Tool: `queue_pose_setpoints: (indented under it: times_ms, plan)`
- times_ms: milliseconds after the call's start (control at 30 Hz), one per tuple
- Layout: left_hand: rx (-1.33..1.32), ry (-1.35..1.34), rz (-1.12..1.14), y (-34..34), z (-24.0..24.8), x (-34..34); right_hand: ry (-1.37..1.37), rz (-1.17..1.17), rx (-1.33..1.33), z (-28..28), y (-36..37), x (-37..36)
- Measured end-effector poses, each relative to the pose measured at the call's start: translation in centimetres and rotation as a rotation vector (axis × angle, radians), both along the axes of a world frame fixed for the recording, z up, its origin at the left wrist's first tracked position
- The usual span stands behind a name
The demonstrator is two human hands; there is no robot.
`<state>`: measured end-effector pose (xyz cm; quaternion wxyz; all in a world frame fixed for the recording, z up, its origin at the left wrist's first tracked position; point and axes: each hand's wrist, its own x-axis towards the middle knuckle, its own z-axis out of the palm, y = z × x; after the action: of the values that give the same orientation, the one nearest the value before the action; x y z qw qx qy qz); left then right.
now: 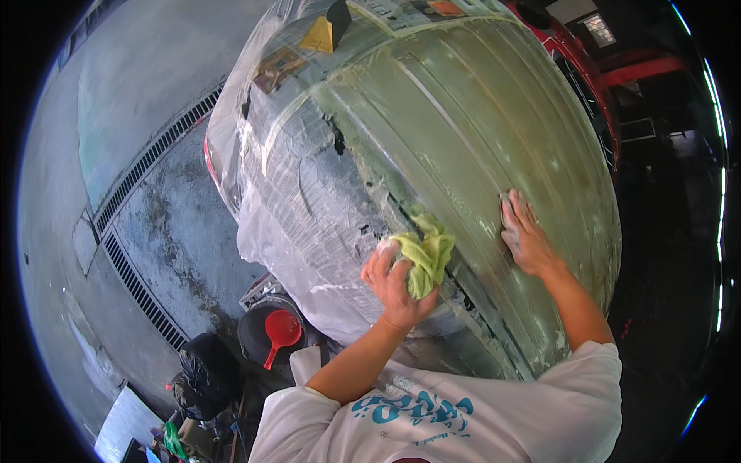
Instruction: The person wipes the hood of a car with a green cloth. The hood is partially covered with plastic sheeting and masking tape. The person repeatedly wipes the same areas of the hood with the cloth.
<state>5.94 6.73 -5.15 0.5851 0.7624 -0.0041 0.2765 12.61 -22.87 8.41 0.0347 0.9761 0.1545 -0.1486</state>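
Observation:
A bunched yellow-green cloth [426, 258] is gripped in my left hand [395, 287], low over the near left edge of a large ribbed panel. The panel [463, 123] looks like a vehicle roof, coated dull olive-green and streaked with pale residue. My right hand [529, 239] presses on the panel farther right, its fingers pointing away from me. Something small and grey shows at the fingertips; my hand hides most of it. Clear plastic film [301, 185] wraps the left side of the vehicle, torn and wrinkled along the panel's edge.
A red dipper [282, 329] rests in a dark bucket [253, 333] beside the vehicle. Black plastic bags [207, 370] lie left of it. A drain grate [139, 282] crosses the concrete floor. A red vehicle [575, 58] stands at the far right.

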Motion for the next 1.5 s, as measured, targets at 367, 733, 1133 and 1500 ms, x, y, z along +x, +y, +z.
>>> queue_pose_setpoints:
  times_ms: [367, 733, 1133, 1500]
  plan:
    - [0.046, -0.045, -0.019, 0.2, -0.4, -0.3, -0.292, 0.036, 0.122, -6.8, 16.2, 27.7]
    - [0.07, -0.027, -0.02, -0.3, 0.0, -0.2, 0.046, -0.176, 0.035, 1.2, -5.2, 0.5]
    - [0.066, -0.008, -0.054, 0.3, 0.0, -0.4, -0.16, 0.132, 0.082, -5.4, 10.6, 33.2]
    - [0.084, -0.006, 0.004, -0.6, -1.0, -1.0, 0.042, -0.15, -0.094, 0.8, -6.7, 1.5]
